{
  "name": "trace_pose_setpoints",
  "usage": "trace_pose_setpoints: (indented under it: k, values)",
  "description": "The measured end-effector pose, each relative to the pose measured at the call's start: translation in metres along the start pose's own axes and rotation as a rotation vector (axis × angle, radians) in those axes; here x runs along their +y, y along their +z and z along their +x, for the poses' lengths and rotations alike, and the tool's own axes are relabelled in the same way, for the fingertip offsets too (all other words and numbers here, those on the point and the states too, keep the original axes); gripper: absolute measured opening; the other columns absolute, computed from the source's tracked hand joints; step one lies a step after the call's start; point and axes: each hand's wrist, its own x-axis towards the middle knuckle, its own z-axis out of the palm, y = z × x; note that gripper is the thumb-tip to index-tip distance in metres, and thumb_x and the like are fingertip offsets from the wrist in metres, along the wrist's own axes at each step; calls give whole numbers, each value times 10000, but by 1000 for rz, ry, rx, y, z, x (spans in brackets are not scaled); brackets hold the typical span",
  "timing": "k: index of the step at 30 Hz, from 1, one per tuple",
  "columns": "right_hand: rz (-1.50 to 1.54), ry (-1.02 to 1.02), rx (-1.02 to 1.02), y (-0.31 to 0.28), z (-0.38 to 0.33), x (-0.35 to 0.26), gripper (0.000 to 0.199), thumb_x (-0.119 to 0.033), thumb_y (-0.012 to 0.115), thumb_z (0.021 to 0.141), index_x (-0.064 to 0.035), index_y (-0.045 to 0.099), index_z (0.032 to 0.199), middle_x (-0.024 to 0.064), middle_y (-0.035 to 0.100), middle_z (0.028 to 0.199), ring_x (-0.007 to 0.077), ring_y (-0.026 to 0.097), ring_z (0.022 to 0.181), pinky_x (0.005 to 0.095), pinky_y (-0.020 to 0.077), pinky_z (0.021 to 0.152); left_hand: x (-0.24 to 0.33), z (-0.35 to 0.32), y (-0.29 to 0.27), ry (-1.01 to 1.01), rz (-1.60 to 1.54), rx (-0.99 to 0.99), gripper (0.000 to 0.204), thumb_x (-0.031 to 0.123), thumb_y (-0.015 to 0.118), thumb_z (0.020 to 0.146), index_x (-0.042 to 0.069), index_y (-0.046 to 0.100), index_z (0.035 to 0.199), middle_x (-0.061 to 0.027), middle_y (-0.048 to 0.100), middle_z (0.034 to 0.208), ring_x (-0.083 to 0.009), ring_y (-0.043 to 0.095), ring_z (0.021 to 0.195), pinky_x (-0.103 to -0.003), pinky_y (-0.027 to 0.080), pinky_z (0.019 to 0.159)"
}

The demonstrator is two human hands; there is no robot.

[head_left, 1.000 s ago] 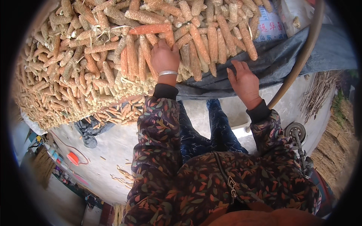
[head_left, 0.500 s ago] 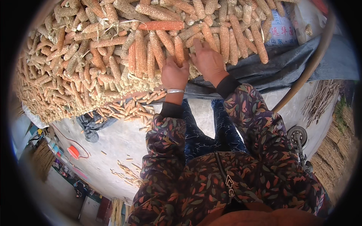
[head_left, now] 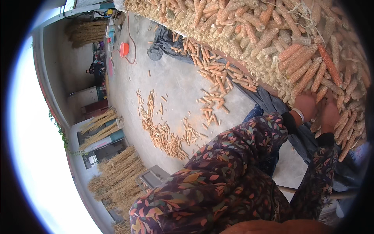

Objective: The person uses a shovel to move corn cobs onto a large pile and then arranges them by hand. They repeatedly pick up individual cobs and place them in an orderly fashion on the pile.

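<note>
1. While the camera is swinging hard to the person's left, the corn pile is sliding from the middle of the view into the upper right of the frame, and I am now seeing much more of the yard.
2. I am watching both hands staying pressed into the heap at the right edge: the left hand, with a pale bangle on its wrist, is sitting just beside the right hand, whereas a second ago they were well apart.
3. The left fingers are curling into the cobs and seem to be closing on one, though the bend of the lens is blurring that; for the right hand I cannot tell whether it is grasping or merely resting.
4. That coming together suggests to me that both hands are working the same few orange cobs at the lower rim of the heap.
5. Loose cobs are lying scattered on the concrete floor at upper centre, with a second spill nearer the middle.
6. A dark tarp is showing under the heap's edge, an orange bucket is standing at the upper left, and straw bundles are leaning at the lower left.
</note>
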Motion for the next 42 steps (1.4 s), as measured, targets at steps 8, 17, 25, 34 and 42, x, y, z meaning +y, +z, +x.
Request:
trace_pose_setpoints:
  k: [8,17,25,34,42]
  values:
    - [-145,-182,49,8,2,38,515,-283,484,999,-267,404,1508,165,595,1280,399,668,953,486,548,751,0,1,24,-95,-140,-53,359,221,691,783,-44,612,1012,-269,638,991,-392,697,839,-465,562,722]
    - [-378,-239,-41,-28,17,1,325,-124,522,919,-155,553,1241,175,677,926,347,713,835,456,570,633,-13,13,2,-15,-182,-76,278,234,695,789,6,624,932,-241,645,931,-431,666,836,-508,549,737]
    - [-262,-443,223,-63,-34,13,435,-139,600,844,-204,612,1274,70,592,789,246,678,655,376,526,542,-15,3,-6,92,-99,-132,267,239,693,805,44,613,968,-209,637,980,-424,670,754,-515,555,654]
    - [-348,-357,302,-83,-70,53,450,-138,605,830,-224,624,1271,66,555,800,225,655,608,354,515,533,11,21,17,98,-108,-80,271,244,696,821,45,616,986,-197,640,997,-423,674,763,-512,557,665]
    - [-245,-232,183,-69,-34,58,468,-109,570,878,-199,575,1337,129,653,904,300,716,785,405,563,627,42,36,29,-7,3,-130,332,257,693,837,21,586,1044,-228,632,1109,-445,676,871,-542,547,734]
